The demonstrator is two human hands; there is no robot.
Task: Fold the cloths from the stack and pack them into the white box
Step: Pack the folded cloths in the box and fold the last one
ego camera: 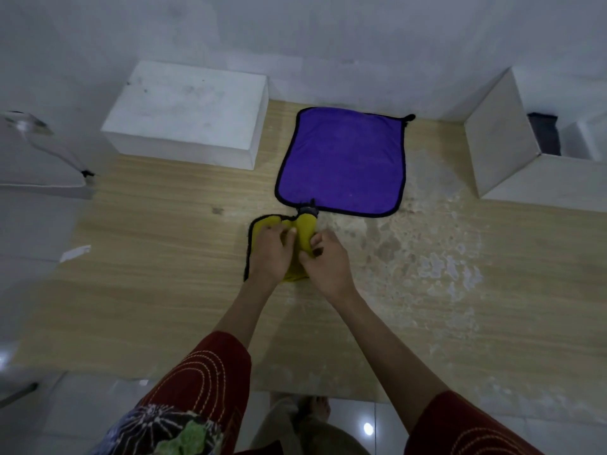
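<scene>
1. Left hand (274, 254) and right hand (328, 257) both pinch the bunched yellow microfibre cloth with black edging (303, 234), fingers curled, on the wooden table (164, 257).
2. Its far corner touches the flat purple cloth (341, 159); dragging could disturb that.
3. Uneven folds may spring open before reaching the open white box (499, 139), far right.

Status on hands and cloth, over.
Left hand, right hand both grip yellow cloth, mid-fold. Purple cloth flat just beyond. Open white box right, nothing between.
</scene>
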